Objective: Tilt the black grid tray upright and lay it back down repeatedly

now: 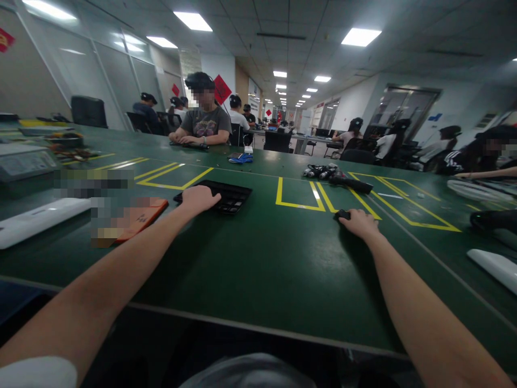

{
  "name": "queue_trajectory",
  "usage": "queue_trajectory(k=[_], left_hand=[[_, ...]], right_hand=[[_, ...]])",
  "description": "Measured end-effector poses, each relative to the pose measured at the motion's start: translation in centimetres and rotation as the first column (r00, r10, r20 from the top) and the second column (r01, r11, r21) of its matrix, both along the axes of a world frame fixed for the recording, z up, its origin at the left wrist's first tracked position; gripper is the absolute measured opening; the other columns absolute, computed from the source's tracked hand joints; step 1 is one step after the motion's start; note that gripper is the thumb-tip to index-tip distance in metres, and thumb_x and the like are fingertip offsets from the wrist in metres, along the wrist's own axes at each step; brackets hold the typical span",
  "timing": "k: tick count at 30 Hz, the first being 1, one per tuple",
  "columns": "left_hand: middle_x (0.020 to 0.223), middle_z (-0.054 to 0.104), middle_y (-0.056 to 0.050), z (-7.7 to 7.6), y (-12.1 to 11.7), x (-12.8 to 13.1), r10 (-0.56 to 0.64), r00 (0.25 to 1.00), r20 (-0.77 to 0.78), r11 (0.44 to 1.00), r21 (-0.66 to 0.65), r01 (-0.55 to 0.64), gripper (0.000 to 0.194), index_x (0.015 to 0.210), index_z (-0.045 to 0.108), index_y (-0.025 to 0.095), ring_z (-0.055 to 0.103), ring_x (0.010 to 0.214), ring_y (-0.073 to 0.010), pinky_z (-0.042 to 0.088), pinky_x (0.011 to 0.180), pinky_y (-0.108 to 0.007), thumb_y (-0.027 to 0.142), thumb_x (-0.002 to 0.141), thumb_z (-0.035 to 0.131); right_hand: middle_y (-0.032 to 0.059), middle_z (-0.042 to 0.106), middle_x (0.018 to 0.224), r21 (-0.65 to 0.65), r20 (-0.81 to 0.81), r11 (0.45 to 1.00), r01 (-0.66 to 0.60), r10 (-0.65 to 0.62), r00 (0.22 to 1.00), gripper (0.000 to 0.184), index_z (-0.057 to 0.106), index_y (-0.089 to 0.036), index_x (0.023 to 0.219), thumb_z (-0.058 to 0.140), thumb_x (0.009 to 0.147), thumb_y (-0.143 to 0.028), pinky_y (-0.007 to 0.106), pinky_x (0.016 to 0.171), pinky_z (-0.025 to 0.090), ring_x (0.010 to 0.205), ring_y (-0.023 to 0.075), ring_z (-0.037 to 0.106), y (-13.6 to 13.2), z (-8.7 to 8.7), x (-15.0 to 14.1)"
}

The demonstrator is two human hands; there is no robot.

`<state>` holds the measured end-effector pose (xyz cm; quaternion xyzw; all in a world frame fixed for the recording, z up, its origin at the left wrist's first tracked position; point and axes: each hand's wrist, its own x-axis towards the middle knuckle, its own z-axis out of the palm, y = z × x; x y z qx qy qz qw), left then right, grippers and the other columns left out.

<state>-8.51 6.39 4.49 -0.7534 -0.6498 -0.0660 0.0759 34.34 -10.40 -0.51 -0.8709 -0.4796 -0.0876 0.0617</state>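
Observation:
My left hand (201, 199) is at the left side of a flat black compartment tray (234, 198) on the green table. Its thumb points right over the tray; the other fingers are mostly hidden, closed at the tray's edge. A few small pieces seem to lie in the tray's near compartments, too small to name. Farther right, my right hand (362, 223) has its fingers closed round a small black object (342, 214) at the tabletop. Most of that object is covered by the fingers, so its kind is unclear.
Yellow tape outlines (301, 206) mark the green table (258, 269). Beyond my right hand lie a black cylinder (353, 183) and a cluster of small metallic parts (321, 171). An orange flat item (143, 218) is at left. Across the table sits a person (205, 121).

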Motion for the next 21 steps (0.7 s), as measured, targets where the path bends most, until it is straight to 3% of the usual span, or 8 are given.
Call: queue_trajectory(k=[3,5,8,11,13,16,19,21], left_hand=[[0.102,0.064,-0.023,0.4,-1.1,1.2,-0.112,0.988,0.11,0.982,0.162,0.093,0.044,0.105,0.063,0.003,0.06,0.099,-0.0305,0.046,0.08,-0.037,0.028,0.085,0.032],[0.105,0.065,-0.019,0.1,-2.7,2.8,-0.286,0.934,0.215,0.946,0.216,0.24,0.044,0.116,0.057,0.003,0.059,0.102,-0.0249,0.044,0.087,-0.034,0.014,0.082,0.031],[0.107,0.065,-0.013,-1.7,-5.7,5.5,-0.547,0.766,0.338,0.836,0.166,0.523,0.051,0.125,0.051,0.006,0.061,0.098,-0.0197,0.046,0.09,-0.031,0.006,0.077,0.033],[0.124,0.059,-0.011,-3.9,-7.5,7.5,-0.695,0.653,0.301,0.704,0.101,0.703,0.052,0.124,0.053,0.012,0.054,0.114,-0.0186,0.041,0.1,-0.034,0.002,0.076,0.034],[0.129,0.056,-0.012,-4.8,-7.6,8.1,-0.731,0.631,0.262,0.661,0.039,0.75,0.048,0.119,0.057,0.013,0.05,0.12,-0.0186,0.038,0.103,-0.036,0.003,0.078,0.034],[0.127,0.057,-0.015,-5.0,-7.3,8.1,-0.749,0.619,0.235,0.637,0.002,0.77,0.038,0.113,0.06,0.011,0.051,0.12,-0.0208,0.039,0.102,-0.038,0.012,0.085,0.035],[0.127,0.056,-0.017,-4.4,-7.9,7.9,-0.78,0.599,0.184,0.62,0.096,0.778,0.033,0.111,0.061,0.01,0.048,0.123,-0.025,0.036,0.103,-0.043,0.019,0.088,0.039],[0.127,0.056,-0.017,-4.1,-9.3,8.0,-0.822,0.554,0.13,0.569,0.165,0.805,0.031,0.11,0.061,0.011,0.046,0.124,-0.0263,0.033,0.105,-0.046,0.02,0.088,0.042]], right_hand=[[0.0221,0.044,0.135,0.067,0.008,0.998,-0.001,0.001,1.0,0.055,0.053,-0.012,0.123,0.047,0.083,-0.048,0.064,0.092,0.031,0.124,0.0438,0.037,0.2,1.0,-2.2],[0.0214,0.042,0.138,0.133,0.034,0.985,-0.11,0.106,0.994,0.054,0.049,-0.011,0.127,0.046,0.084,-0.044,0.062,0.097,0.028,0.128,0.0415,0.033,0.6,1.8,-4.8],[0.0196,0.041,0.141,0.148,0.006,0.922,-0.358,0.361,0.932,0.055,0.044,-0.01,0.132,0.04,0.088,-0.043,0.057,0.103,0.026,0.131,0.0365,0.032,1.0,1.9,-10.0],[0.015,0.036,0.146,0.1,-0.079,0.814,-0.572,0.58,0.811,0.059,0.038,-0.013,0.138,0.034,0.09,-0.047,0.055,0.108,0.021,0.136,0.0329,0.025,1.0,0.9,-14.6],[0.0143,0.034,0.147,0.05,-0.15,0.761,-0.646,0.645,0.749,0.061,0.037,-0.013,0.139,0.03,0.091,-0.05,0.057,0.108,0.019,0.137,0.0325,0.024,0.7,0.2,-16.5],[0.014,0.035,0.147,0.006,-0.206,0.729,-0.685,0.671,0.712,0.059,0.04,-0.016,0.138,0.027,0.092,-0.05,0.058,0.107,0.02,0.136,0.0322,0.027,0.4,-0.2,-17.2],[0.0135,0.037,0.146,0.013,-0.195,0.726,-0.688,0.676,0.71,0.056,0.043,-0.018,0.136,0.03,0.092,-0.049,0.058,0.107,0.021,0.136,0.0313,0.029,0.3,0.0,-16.9],[0.0142,0.038,0.145,0.017,-0.181,0.722,-0.691,0.682,0.708,0.055,0.043,-0.018,0.136,0.03,0.092,-0.048,0.058,0.106,0.022,0.135,0.0314,0.03,0.3,0.1,-16.7]])
